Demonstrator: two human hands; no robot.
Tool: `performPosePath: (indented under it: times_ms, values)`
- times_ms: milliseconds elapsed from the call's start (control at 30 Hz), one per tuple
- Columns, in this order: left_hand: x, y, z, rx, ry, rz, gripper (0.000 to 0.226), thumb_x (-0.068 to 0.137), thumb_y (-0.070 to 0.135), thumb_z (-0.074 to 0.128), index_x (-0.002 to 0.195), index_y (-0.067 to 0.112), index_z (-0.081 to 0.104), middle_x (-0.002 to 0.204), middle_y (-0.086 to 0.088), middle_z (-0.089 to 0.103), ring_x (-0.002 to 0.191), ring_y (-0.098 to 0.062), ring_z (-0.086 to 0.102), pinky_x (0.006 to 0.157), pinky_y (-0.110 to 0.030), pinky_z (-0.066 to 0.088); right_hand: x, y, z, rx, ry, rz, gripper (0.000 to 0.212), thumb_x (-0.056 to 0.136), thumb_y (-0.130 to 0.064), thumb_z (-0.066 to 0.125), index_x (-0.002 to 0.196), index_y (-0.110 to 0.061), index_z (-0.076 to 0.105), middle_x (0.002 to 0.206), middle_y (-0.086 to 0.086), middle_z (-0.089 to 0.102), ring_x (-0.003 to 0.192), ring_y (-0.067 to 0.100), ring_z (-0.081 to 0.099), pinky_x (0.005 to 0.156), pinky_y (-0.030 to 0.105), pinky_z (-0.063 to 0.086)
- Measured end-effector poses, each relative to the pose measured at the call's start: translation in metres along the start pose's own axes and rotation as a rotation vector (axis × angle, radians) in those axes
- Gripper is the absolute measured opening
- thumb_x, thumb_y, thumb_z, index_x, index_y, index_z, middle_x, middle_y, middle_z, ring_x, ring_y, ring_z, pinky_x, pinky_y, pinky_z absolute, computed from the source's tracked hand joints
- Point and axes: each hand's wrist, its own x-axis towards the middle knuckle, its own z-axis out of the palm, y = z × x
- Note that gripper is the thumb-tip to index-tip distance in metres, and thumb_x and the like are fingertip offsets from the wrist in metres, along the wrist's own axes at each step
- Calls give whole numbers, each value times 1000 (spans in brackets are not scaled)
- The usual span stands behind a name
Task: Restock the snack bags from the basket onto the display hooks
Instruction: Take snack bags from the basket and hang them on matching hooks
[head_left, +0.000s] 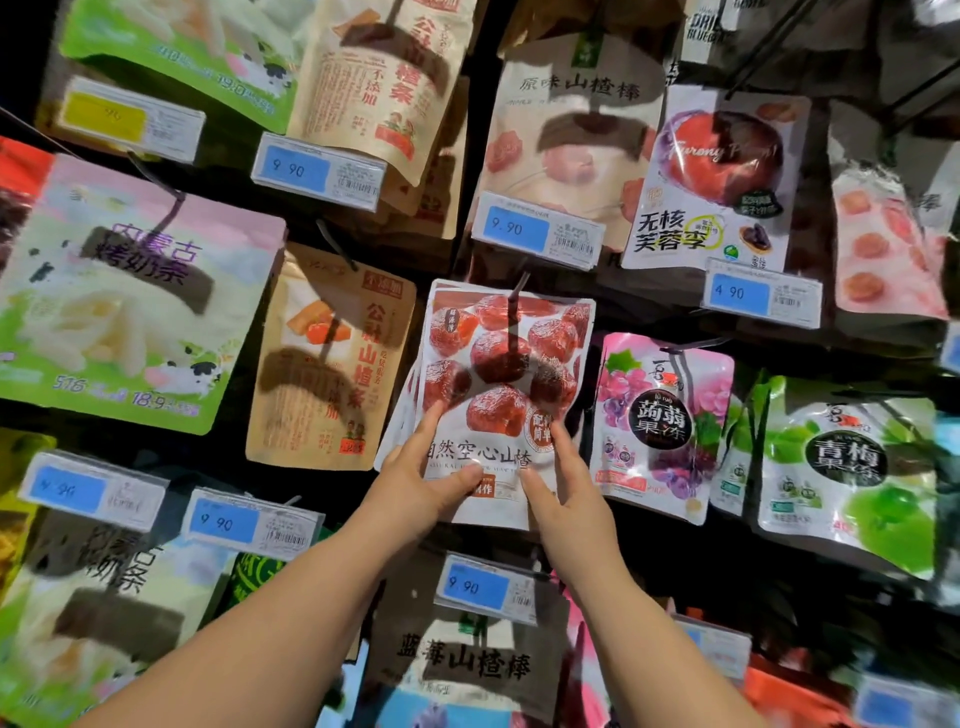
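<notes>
A white snack bag printed with red hawthorn balls (501, 374) hangs on a dark display hook (519, 291) in the middle of the rack, with more of the same bags stacked behind it. My left hand (423, 480) grips the bag's lower left corner, thumb on the front. My right hand (563, 486) holds the lower right edge, thumb across the front and fingers up the side. The basket is out of view.
Hanging bags crowd every side: a brown hawthorn-strip bag (332, 358) to the left, a pink grape jelly bag (662, 426) to the right, a green plum jelly bag (844, 467) further right. Blue price tags (483, 587) jut out below and above.
</notes>
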Motion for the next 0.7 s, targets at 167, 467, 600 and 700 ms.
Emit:
performPosePath:
  times_ms: [167, 467, 600, 700]
  values:
    - [-3, -5, -1, -38, 52, -15, 93, 74, 56, 77, 146, 59, 19, 161, 8, 22, 146, -17, 28, 117, -45, 32, -6, 2, 1, -37, -44, -22, 67, 99, -37, 56, 145, -58, 12, 124, -49, 16, 125, -11, 25, 97, 15, 29]
    - [-28, 13, 10, 127, 227, -84, 71, 92, 51, 57, 152, 44, 21, 156, -4, 16, 144, -28, 19, 116, -44, 21, -20, -1, -7, -85, -87, -52, 68, 101, -38, 51, 149, -55, 5, 138, -37, 14, 127, -8, 22, 103, 19, 25]
    - [-42, 21, 16, 264, 351, -34, 67, 90, 48, 61, 149, 29, 36, 150, -3, 23, 139, -25, 19, 117, -47, 20, -27, 1, -12, -91, -61, -64, 67, 101, -38, 51, 151, -51, 8, 143, -33, 17, 138, -6, 20, 114, 25, 23]
    - [-52, 25, 25, 367, 387, 38, 59, 90, 42, 63, 144, 29, 43, 145, -1, 29, 136, -23, 21, 114, -46, 19, -36, 4, -18, -80, -15, -56, 62, 100, -35, 53, 152, -44, 20, 145, -25, 28, 137, -4, 30, 119, 34, 29]
